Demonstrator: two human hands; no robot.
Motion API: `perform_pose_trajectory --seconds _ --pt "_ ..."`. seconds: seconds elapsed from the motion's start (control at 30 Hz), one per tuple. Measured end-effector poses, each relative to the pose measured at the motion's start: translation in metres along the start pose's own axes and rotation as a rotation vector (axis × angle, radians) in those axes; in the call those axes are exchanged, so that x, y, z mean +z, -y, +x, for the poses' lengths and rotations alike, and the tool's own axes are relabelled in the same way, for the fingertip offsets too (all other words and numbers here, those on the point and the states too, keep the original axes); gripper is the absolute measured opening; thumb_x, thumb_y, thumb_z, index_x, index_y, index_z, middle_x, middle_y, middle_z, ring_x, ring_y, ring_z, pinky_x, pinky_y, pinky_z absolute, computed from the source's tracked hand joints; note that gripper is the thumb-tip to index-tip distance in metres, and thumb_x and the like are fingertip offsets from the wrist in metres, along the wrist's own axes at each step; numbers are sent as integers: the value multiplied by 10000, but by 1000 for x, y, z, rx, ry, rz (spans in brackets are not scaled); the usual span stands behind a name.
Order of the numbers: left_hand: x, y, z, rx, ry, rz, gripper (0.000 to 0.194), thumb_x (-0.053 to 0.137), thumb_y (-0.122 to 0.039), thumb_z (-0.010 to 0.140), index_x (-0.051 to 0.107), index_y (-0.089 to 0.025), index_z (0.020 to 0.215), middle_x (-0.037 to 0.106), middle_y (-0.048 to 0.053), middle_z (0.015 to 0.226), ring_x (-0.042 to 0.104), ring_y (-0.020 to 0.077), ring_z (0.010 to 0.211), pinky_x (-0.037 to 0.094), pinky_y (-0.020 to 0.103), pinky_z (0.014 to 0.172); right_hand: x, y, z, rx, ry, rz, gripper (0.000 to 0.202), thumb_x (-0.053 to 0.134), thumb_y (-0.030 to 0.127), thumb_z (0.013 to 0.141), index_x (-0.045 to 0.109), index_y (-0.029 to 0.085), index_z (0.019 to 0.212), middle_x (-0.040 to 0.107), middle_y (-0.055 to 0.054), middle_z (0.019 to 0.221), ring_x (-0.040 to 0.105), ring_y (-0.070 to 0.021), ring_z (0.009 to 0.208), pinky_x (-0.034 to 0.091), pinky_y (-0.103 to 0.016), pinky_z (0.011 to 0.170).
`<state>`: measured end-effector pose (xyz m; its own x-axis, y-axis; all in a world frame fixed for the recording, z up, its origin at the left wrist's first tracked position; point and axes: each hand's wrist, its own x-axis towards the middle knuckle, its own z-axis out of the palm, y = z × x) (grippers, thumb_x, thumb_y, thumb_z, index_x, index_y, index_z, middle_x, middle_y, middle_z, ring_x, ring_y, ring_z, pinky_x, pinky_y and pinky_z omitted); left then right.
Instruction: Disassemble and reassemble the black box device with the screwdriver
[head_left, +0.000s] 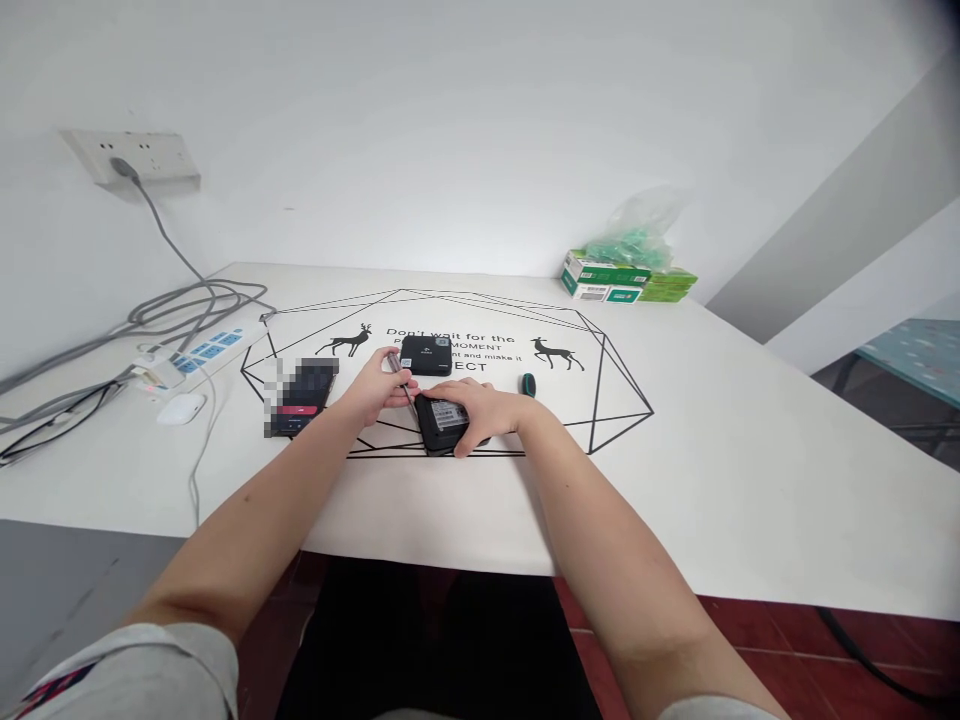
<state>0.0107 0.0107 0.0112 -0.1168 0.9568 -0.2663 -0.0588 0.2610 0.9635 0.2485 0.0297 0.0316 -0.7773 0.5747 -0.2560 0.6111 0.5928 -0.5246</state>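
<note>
My left hand [375,388] is closed around a slim screwdriver [395,364], its shaft slanting down to the left edge of a black electronic box [430,432]. That box lies on the white desk with a pale printed label facing up. Over its right side my right hand [487,408] is wrapped, fingers along the far edge and thumb at the near edge, covering part of the label. Just behind them sits a second flat black box [426,354]. To the right of my right hand is a small black and teal oval object [529,384].
A phone [311,385], partly blurred, lies left of my left forearm. Farther left are a power strip [214,349], a white charging case [181,408] and coiled grey cables [187,300]. Green and white cartons [607,275] topped by a plastic bag [637,235] stand against the wall.
</note>
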Motion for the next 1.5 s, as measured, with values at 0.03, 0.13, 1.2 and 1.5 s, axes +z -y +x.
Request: perform_pose_trajectory --seconds 0.03,0.13,1.2,1.5 --pt "1 -1 -2 -3 -7 0 585 748 -107 988 494 -246 1496 768 12 792 812 177 733 694 332 787 0 0 0 2 2 3 1237 928 440 646 366 393 1747 426 -28 1821 298 -430 1664 221 -708 1340" --pt "2 -5 -3 13 -49 2 663 752 -108 957 483 -230 1550 758 10 778 804 179 719 678 314 770 0 0 0 14 -1 6 1242 942 445 640 375 404 1745 416 -32 1829 293 -447 1674 215 -706 1350" --pt "-16 11 -5 188 -435 770 623 642 -360 937 699 -210 1539 687 15 800 699 251 794 572 374 870 35 20 -4 -69 -281 13 1035 954 524 695 558 227 1604 555 -152 1719 462 -451 1579 325 -659 1317" --pt "-27 9 14 166 -338 1095 638 623 -255 969 626 -166 1601 755 165 1462 689 376 1374 532 451 1138 33 26 7 -110 -302 -4 895 918 421 736 601 235 1552 605 -182 1641 515 -443 1534 371 -677 1263"
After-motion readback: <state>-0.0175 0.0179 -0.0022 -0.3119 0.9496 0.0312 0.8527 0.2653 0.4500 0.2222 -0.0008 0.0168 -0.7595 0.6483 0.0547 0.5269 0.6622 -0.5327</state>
